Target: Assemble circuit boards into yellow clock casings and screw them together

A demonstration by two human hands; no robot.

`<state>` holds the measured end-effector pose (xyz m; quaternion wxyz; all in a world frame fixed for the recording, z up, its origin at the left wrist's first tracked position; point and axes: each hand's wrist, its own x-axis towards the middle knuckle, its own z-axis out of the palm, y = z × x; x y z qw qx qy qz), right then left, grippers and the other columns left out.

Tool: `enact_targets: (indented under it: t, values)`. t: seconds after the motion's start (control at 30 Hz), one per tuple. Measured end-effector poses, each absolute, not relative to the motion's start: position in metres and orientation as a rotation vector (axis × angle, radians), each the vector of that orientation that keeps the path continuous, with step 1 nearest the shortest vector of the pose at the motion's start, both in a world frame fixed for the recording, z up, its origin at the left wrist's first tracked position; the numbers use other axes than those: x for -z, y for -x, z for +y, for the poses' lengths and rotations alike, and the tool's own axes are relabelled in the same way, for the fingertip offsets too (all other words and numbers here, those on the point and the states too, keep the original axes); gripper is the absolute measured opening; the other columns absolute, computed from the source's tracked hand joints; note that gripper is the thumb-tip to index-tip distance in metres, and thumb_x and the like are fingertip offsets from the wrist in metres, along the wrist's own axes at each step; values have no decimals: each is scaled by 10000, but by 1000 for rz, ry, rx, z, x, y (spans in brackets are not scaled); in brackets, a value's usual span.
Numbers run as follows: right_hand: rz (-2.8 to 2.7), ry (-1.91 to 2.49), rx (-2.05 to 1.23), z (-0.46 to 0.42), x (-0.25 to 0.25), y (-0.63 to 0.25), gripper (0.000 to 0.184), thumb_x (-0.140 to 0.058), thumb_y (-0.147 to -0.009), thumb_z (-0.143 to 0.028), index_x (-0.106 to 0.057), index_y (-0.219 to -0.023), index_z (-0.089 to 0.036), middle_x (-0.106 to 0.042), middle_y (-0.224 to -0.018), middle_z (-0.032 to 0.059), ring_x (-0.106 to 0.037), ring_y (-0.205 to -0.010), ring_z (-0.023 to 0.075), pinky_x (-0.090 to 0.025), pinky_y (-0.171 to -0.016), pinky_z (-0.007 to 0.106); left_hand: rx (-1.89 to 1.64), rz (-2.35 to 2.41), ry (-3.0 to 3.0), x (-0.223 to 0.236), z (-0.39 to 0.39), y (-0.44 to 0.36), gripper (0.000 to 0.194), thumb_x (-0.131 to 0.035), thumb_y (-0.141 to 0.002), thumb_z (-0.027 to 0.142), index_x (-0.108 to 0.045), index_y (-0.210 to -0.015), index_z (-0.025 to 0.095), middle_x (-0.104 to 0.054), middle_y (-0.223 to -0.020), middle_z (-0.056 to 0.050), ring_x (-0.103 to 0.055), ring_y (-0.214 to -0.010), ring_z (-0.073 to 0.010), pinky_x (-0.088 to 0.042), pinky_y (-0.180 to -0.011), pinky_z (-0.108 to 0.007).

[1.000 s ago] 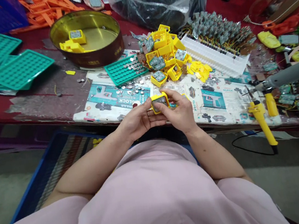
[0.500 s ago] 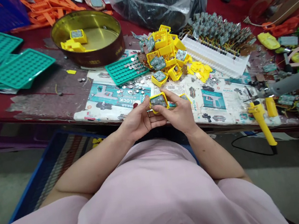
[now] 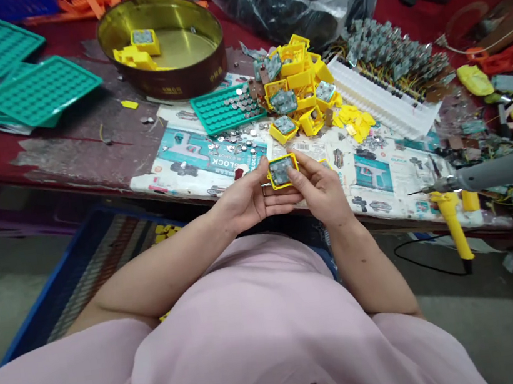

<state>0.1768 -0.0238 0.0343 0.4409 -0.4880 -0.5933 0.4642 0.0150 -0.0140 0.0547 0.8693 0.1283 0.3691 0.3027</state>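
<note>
A small yellow plastic case (image 3: pixel 283 171) with a grey-green circuit module inside is held between my two hands over the table's front edge. My left hand (image 3: pixel 251 200) grips its left side, thumb on the rim and fingers beneath. From the right, my right hand (image 3: pixel 321 188) is closed on the case, its thumb pressing on the module. Just beyond lies a heap of similar yellow cases (image 3: pixel 297 79), several with modules in them. Beside the heap is a teal tray (image 3: pixel 217 110) with button cells, and more cells are scattered in front of it.
A round tin (image 3: pixel 170 80) with yellow cases stands back left, near stacked teal trays (image 3: pixel 42 91). Wired modules fill a white rack (image 3: pixel 386 99) at right. A grey electric screwdriver (image 3: pixel 495 173) juts in from the right above a yellow-handled tool (image 3: pixel 453 223). A blue crate (image 3: pixel 40 308) sits lower left.
The view has shifted, so the table things sit slightly further right. My right thumb has moved from the lower edge of the module to its right side; both hands keep the case.
</note>
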Motion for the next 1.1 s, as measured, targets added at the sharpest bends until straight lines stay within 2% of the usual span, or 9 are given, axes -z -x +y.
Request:
enact_targets:
  t: [0.17, 0.33, 0.47, 0.6, 0.73, 0.83, 0.97, 1.1]
  values:
    - [-1465, 1254, -1066, -23, -37, -179, 557, -632, -842, -615, -671, -1267, -258, -753, -1145, 24, -721, -1055, 195, -605, -939, 353, -587, 747, -260, -58, -12, -15, 580, -293, -1020, 521, -693, -961, 105, -763, -770, -147, -759, -652, -223, -607, -552, -276]
    - [-1535, 1327, -962, -22, -37, -183, 521, -543, -894, -638, -688, -1242, -279, -746, -1166, 16, -699, -1120, 198, -573, -998, 366, -552, 695, -246, -57, -11, -15, 595, -289, -1017, 531, -688, -936, 97, -765, -773, -158, -757, -648, -230, -603, -566, -286]
    - [-1531, 1341, -917, -23, -39, -184, 506, -513, -909, -643, -713, -1199, -280, -707, -1269, 28, -651, -1225, 217, -530, -1077, 406, -550, 685, -244, -57, -11, -15, 615, -264, -1019, 539, -692, -982, 100, -768, -773, -146, -758, -668, -215, -601, -600, -273]
    - [-1464, 1361, -982, -24, -44, -187, 523, -552, -890, -639, -700, -1229, -270, -738, -1199, 29, -701, -1119, 220, -565, -1026, 426, -572, 683, -224, -60, -10, -13, 649, -243, -1017, 548, -689, -1067, 80, -768, -789, -153, -756, -676, -213, -606, -617, -287]
    - [-1493, 1357, -976, -25, -49, -188, 454, -610, -861, -616, -751, -1118, -270, -766, -1111, -2, -717, -1074, 208, -581, -994, 390, -576, 657, -216, -63, -8, -12, 648, -246, -1015, 549, -673, -1115, 72, -768, -796, -164, -758, -692, -228, -609, -643, -308]
    - [-1508, 1355, -957, -26, -51, -187, 418, -641, -854, -579, -751, -1115, -272, -773, -1087, -9, -728, -1035, 197, -601, -943, 362, -564, 667, -226, -63, -9, -13, 647, -227, -1018, 542, -674, -1085, 80, -765, -784, -162, -756, -676, -225, -608, -639, -310]
    - [-1532, 1362, -921, -28, -48, -190, 412, -608, -879, -579, -744, -1137, -289, -765, -1118, -9, -717, -1073, 205, -591, -971, 386, -559, 646, -249, -63, -11, -14, 657, -205, -1017, 554, -678, -990, 99, -766, -779, -156, -760, -681, -231, -608, -619, -310]
    - [-1556, 1370, -891, -30, -46, -193, 414, -570, -905, -576, -730, -1169, -301, -749, -1170, -3, -695, -1129, 211, -565, -1018, 409, -560, 590, -279, -60, -13, -13, 628, -244, -1020, 537, -687, -1032, 92, -771, -826, -160, -763, -703, -236, -607, -629, -318]
